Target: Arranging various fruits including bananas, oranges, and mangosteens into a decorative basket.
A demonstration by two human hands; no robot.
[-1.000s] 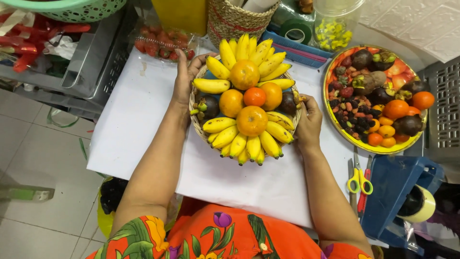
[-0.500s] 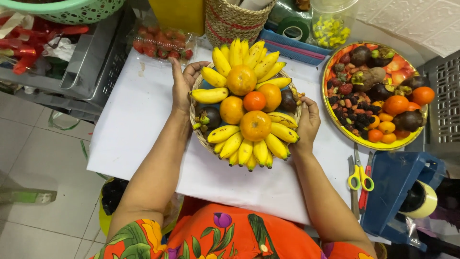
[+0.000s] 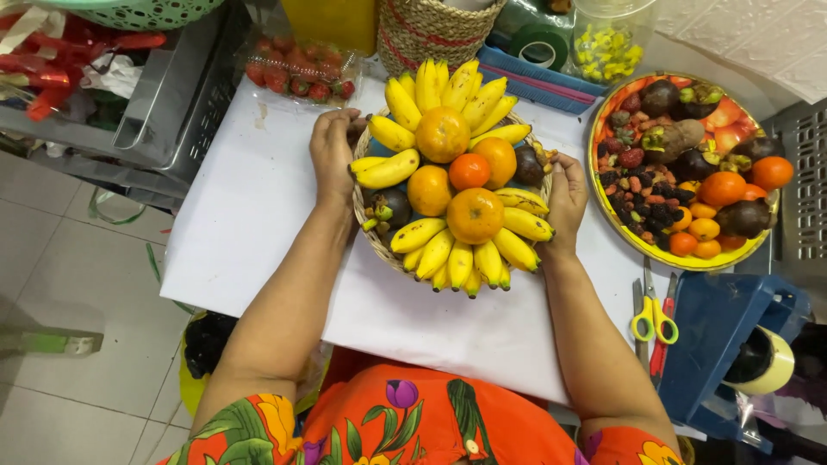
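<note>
A woven basket (image 3: 372, 231) of fruit sits in the middle of the white surface (image 3: 258, 207), and the person holds it from both sides; the left hand (image 3: 334, 153) lies against the basket's left rim, fingers curled round the edge near a banana (image 3: 385, 170), while the right hand (image 3: 566, 200) cups the right rim, fingers bent and touching the weave beside a dark mangosteen (image 3: 527, 165); neither hand is spread flat, both are wrapped on the rim. The basket stands upright on the surface, not lifted as far as I can tell; small yellow bananas fan out along its top and bottom, with oranges (image 3: 475, 215) piled in the centre and another dark fruit (image 3: 392, 205) tucked low on the left.

To the right, just beside the basket, a round yellow-rimmed tray (image 3: 642, 244) holds mixed fruit: dark mangosteens, small oranges, red berries; below it yellow-handled scissors (image 3: 655, 320) lie near the surface's edge, next to a blue stand (image 3: 719, 331) carrying a roll of tape (image 3: 762, 362). Behind the basket stand a tall wicker basket (image 3: 431, 30), a green tape roll (image 3: 540, 43) and a clear jar (image 3: 613, 39) of yellow bits; a packet of strawberries (image 3: 297, 69) lies at the surface's far left corner; a grey crate (image 3: 164, 95) sits to the left, over the tiled floor (image 3: 77, 258). The person wears an orange flowered garment (image 3: 413, 418).
</note>
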